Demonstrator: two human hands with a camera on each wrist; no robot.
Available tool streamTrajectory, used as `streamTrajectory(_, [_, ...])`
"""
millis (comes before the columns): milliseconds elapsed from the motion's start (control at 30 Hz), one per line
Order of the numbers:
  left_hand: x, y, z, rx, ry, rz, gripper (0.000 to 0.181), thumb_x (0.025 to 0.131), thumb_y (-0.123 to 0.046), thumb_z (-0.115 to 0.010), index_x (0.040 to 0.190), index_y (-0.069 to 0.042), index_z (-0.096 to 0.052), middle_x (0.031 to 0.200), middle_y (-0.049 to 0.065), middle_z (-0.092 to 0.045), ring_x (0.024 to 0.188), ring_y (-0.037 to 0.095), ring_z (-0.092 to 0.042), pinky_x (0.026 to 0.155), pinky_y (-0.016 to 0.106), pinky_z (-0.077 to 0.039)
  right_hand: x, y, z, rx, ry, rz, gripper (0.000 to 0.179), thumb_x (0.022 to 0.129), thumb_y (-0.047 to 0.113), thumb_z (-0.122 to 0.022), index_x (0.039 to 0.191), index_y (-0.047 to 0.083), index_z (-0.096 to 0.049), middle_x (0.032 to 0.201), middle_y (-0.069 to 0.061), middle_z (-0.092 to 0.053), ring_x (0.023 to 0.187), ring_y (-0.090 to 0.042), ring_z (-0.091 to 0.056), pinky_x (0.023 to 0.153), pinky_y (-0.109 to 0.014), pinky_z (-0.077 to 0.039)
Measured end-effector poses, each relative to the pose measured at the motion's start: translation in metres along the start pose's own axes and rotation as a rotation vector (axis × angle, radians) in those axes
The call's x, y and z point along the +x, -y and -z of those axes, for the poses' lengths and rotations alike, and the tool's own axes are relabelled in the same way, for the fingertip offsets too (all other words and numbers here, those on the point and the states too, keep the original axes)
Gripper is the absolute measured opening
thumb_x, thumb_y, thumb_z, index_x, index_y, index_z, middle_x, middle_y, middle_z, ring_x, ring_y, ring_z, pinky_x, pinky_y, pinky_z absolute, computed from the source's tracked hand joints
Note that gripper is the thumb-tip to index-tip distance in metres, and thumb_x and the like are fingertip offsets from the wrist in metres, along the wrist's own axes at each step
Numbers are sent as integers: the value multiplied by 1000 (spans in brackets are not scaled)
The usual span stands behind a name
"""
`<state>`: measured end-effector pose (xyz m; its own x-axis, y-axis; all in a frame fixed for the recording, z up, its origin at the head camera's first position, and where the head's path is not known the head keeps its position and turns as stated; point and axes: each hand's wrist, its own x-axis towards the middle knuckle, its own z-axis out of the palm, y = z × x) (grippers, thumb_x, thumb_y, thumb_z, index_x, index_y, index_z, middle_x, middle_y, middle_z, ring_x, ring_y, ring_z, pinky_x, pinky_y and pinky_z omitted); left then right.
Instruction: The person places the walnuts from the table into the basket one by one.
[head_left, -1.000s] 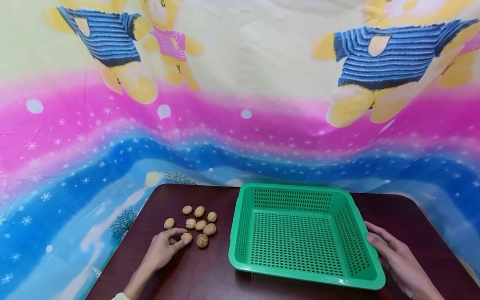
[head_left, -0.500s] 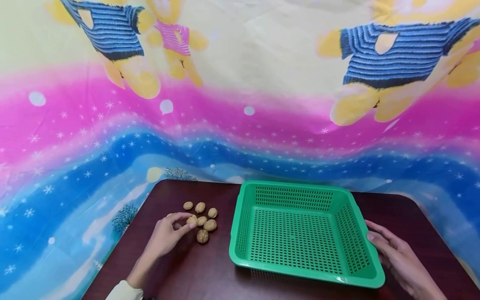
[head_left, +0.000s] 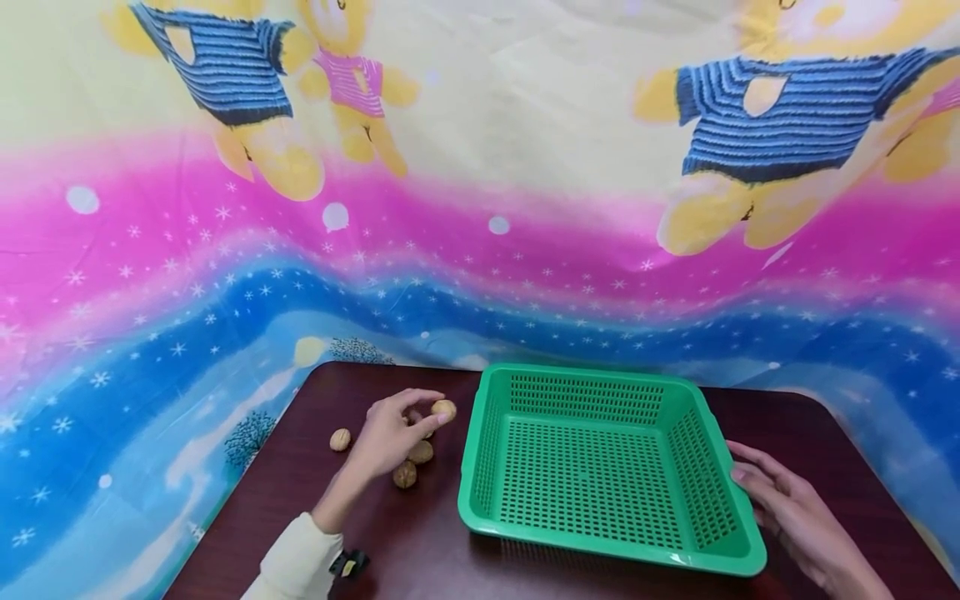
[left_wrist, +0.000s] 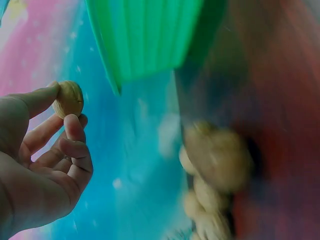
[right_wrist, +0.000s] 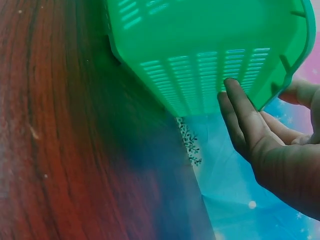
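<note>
1. One printed cloth backdrop [head_left: 450,242], pink, blue and cream, hangs behind the table.
2. One dark reddish-brown wooden table [head_left: 420,533] bears the basket and loose walnuts.
3. One green rectangular plastic basket [head_left: 480,454] with slotted walls stands on the table, right of the walnuts.
4. Two hands: the right hand [head_left: 798,508] holds the basket's right side, fingers against the outer wall; the left hand [head_left: 390,433] pinches a walnut between thumb and fingertips.
5. One cream sleeve [head_left: 296,558] covers the left forearm.
6. Round tan-shelled walnuts: one held walnut [head_left: 444,410] above the table, just left of the basket; one lone walnut [head_left: 340,439] left of the hand; two neighbouring walnuts [head_left: 421,452] plainly visible right of it. Others are partly hidden, so the total cannot be told.
</note>
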<state>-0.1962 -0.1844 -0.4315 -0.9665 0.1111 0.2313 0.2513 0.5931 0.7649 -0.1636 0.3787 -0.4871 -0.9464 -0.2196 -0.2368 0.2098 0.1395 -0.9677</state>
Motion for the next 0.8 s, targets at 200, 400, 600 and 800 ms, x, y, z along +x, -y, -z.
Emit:
streamTrajectory(200, [18, -26, -29, -45, 67, -99, 34, 98, -29, -81, 131, -20, -77, 97, 0, -74, 73, 10, -63, 62, 26, -49, -2, -1, 4, 2, 44, 32, 45, 119, 29, -43, 162, 33, -34, 130, 25, -70, 114, -12, -76, 92, -42, -63])
streamTrajectory(400, [28, -47, -54, -68, 148, -156, 32, 100, -27, -79, 132, -21, -77, 113, -2, -76, 77, 9, -66, 63, 26, -52, -1, 2, 5, 2, 99, 94, 47, 119, 23, -41, 164, 28, -32, 135, 22, -70, 117, -12, -75, 92, -42, -63])
streamTrajectory(600, [36, -59, -75, -37, 203, -188, 32, 101, -32, -78, 131, -21, -78, 129, -1, -74, 78, 6, -66, 64, 26, -53, -2, 4, 4, 25, 123, 145, 47, 119, 18, -41, 165, 26, -33, 137, 19, -70, 118, -14, -75, 91, -42, -64])
streamTrajectory(800, [42, -61, -96, 3, 279, -204, 34, 102, -37, -76, 131, -20, -77, 131, -1, -75, 72, 1, -63, 65, 24, -52, -4, 2, 4, 36, 124, 125, 52, 119, 21, -40, 169, 24, -26, 137, 22, -69, 118, -14, -75, 92, -43, -63])
